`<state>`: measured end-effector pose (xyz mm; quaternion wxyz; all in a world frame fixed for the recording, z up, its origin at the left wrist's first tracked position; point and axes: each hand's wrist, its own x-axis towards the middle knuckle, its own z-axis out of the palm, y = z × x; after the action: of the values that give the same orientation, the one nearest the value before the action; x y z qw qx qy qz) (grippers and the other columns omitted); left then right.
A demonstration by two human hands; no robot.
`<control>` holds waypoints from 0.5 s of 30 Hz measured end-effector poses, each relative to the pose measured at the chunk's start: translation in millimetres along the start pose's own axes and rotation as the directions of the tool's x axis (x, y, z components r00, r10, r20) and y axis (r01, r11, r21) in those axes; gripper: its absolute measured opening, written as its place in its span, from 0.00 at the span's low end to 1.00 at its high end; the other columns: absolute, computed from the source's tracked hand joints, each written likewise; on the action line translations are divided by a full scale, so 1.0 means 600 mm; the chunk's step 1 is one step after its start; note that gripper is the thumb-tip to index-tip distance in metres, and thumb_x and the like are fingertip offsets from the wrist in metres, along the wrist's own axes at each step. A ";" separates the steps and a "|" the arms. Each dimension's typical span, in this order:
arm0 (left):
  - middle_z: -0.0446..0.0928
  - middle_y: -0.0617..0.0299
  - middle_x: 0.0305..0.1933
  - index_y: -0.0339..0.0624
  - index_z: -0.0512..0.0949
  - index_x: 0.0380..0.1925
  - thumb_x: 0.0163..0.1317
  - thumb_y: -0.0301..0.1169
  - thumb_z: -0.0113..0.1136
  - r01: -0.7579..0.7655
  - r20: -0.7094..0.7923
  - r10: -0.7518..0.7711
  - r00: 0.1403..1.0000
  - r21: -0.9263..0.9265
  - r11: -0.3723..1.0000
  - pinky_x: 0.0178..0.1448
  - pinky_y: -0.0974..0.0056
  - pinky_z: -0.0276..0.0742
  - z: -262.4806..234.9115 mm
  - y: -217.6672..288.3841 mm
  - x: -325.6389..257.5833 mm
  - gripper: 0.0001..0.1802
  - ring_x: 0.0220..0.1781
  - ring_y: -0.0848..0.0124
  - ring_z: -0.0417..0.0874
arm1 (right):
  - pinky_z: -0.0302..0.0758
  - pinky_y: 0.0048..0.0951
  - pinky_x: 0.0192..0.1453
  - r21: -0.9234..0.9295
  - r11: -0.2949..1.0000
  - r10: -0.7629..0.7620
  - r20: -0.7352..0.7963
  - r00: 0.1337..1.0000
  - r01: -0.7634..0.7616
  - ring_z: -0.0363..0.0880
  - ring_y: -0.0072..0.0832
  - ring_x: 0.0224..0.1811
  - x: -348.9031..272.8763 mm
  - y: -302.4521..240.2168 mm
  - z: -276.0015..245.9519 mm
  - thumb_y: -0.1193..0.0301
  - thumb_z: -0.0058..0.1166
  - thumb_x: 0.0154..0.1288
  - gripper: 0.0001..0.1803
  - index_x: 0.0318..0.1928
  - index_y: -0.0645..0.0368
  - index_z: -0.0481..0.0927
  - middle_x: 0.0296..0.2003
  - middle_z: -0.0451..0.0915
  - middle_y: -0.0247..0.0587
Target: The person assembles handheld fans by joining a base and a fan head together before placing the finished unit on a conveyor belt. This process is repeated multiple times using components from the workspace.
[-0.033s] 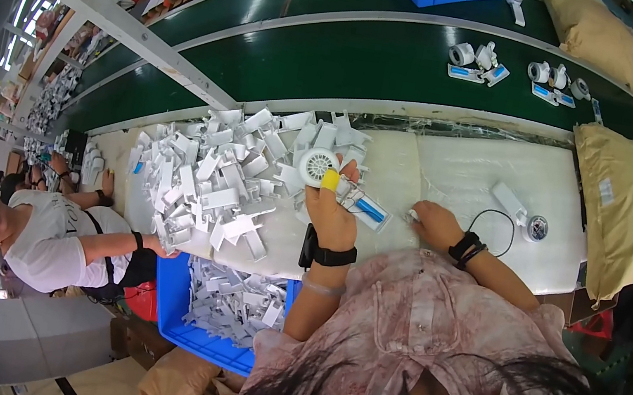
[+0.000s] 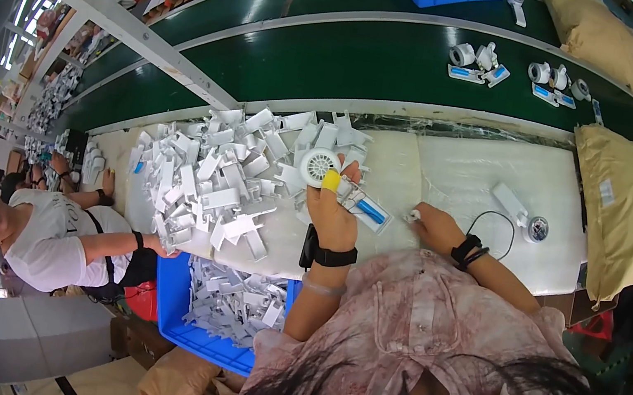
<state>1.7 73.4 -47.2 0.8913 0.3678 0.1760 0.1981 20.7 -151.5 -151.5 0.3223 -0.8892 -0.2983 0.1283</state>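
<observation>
My left hand (image 2: 333, 221) is closed around a white handheld fan (image 2: 319, 168), its round slotted grille facing up. A yellow band wraps one finger. The fan's opened handle, with a blue cylindrical battery (image 2: 369, 210) inside, sticks out to the right of the hand. My right hand (image 2: 440, 228) is just right of that handle, fingers pinched on a small white piece (image 2: 414, 215) too small to name. To its right on the padded bench top lie a white handle casing (image 2: 509, 200), a round fan part (image 2: 536, 228) and a thin black cable (image 2: 511, 227).
Left of my hands is a heap of white plastic casings (image 2: 206, 179). Below it stands a blue crate (image 2: 168, 311) of white parts. A person (image 2: 45, 244) reaches in from the left. Beyond runs a green conveyor (image 2: 331, 62) with several fan assemblies (image 2: 479, 64). Right stands a brown sack (image 2: 619, 215).
</observation>
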 end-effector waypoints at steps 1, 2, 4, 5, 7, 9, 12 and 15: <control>0.72 0.48 0.59 0.35 0.62 0.61 0.68 0.27 0.49 0.014 0.005 -0.014 1.000 -0.029 0.999 0.57 0.58 0.78 -0.001 0.002 0.000 0.22 0.55 0.56 0.79 | 0.75 0.40 0.37 0.100 0.983 0.144 0.070 0.987 -0.151 0.81 0.45 0.33 -0.002 -0.020 -0.015 0.68 0.53 0.64 0.18 0.50 0.61 0.64 0.28 0.79 0.53; 0.72 0.48 0.59 0.35 0.62 0.61 0.68 0.27 0.49 0.013 0.005 -0.013 1.000 -0.028 1.000 0.57 0.58 0.78 -0.001 0.003 -0.001 0.22 0.55 0.56 0.79 | 0.75 0.40 0.37 0.100 0.984 0.144 0.070 0.987 -0.150 0.81 0.45 0.33 -0.006 -0.022 -0.024 0.68 0.53 0.64 0.18 0.50 0.61 0.64 0.28 0.79 0.53; 0.72 0.48 0.59 0.35 0.62 0.61 0.68 0.27 0.48 0.009 0.037 -0.008 0.999 -0.034 0.999 0.58 0.57 0.78 -0.001 0.004 -0.002 0.22 0.55 0.57 0.79 | 0.75 0.34 0.35 0.806 0.451 0.238 0.306 0.922 -0.384 0.81 0.33 0.32 -0.011 -0.022 -0.042 0.67 0.53 0.67 0.17 0.51 0.60 0.64 0.27 0.78 0.45; 0.72 0.48 0.59 0.35 0.62 0.61 0.68 0.27 0.48 0.009 0.038 -0.007 0.999 -0.033 0.999 0.58 0.57 0.78 0.000 0.006 -0.002 0.22 0.55 0.57 0.79 | 0.73 0.25 0.32 0.816 0.428 0.218 0.323 0.921 -0.388 0.77 0.22 0.26 -0.015 -0.029 -0.052 0.67 0.51 0.68 0.13 0.46 0.61 0.68 0.28 0.77 0.36; 0.72 0.48 0.59 0.35 0.62 0.61 0.69 0.28 0.49 0.012 0.065 -0.008 0.998 -0.051 0.999 0.59 0.57 0.78 0.004 0.008 -0.003 0.22 0.55 0.57 0.79 | 0.73 0.24 0.34 0.714 0.555 0.215 0.373 0.903 -0.427 0.76 0.21 0.28 -0.030 -0.045 -0.069 0.65 0.52 0.68 0.16 0.48 0.62 0.68 0.30 0.77 0.37; 0.72 0.47 0.59 0.35 0.62 0.61 0.69 0.28 0.49 0.023 0.071 -0.019 0.997 -0.065 0.998 0.59 0.57 0.77 0.010 0.008 -0.003 0.22 0.55 0.57 0.79 | 0.70 0.23 0.41 0.512 0.820 0.094 0.317 0.944 -0.254 0.72 0.18 0.36 -0.051 -0.021 -0.047 0.57 0.51 0.69 0.25 0.55 0.64 0.68 0.34 0.75 0.38; 0.72 0.48 0.59 0.35 0.62 0.61 0.68 0.27 0.49 0.021 0.075 -0.015 0.997 -0.082 0.996 0.60 0.57 0.77 0.011 0.008 -0.003 0.22 0.55 0.57 0.79 | 0.67 0.22 0.43 0.520 0.740 0.175 0.462 0.869 -0.426 0.69 0.17 0.38 -0.055 -0.033 -0.061 0.51 0.46 0.71 0.29 0.57 0.64 0.68 0.34 0.73 0.37; 0.72 0.49 0.58 0.34 0.63 0.59 0.67 0.25 0.48 -0.019 0.075 0.023 0.997 -0.048 0.999 0.60 0.57 0.77 0.017 0.008 -0.001 0.21 0.54 0.57 0.80 | 0.66 0.21 0.38 0.687 0.520 0.234 0.456 0.859 -0.507 0.65 0.18 0.32 -0.029 -0.070 -0.091 0.51 0.42 0.73 0.27 0.56 0.63 0.69 0.32 0.69 0.32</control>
<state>4.7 70.0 -36.9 0.9036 0.3558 0.1336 0.1975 11.2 -163.6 -82.1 0.5935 -0.6656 -0.0574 0.4488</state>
